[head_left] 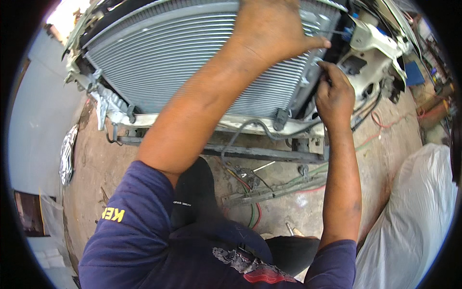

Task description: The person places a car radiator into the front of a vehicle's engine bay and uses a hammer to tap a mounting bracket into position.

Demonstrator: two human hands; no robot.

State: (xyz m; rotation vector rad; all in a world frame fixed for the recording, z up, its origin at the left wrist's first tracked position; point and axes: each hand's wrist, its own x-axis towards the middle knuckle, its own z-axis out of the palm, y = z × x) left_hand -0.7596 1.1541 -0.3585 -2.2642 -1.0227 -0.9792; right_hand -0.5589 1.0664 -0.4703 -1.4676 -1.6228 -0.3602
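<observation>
Silver, finely ribbed metal makes up the radiator (183, 62), standing in the stripped white car front. Left hand (274, 29) lies spread flat on its upper right face, fingertips cut off by the frame. Right hand (334, 94) pinches something small and hidden at its right edge. Below it, hoses (269, 190) cross stained concrete floor (96, 164).
</observation>
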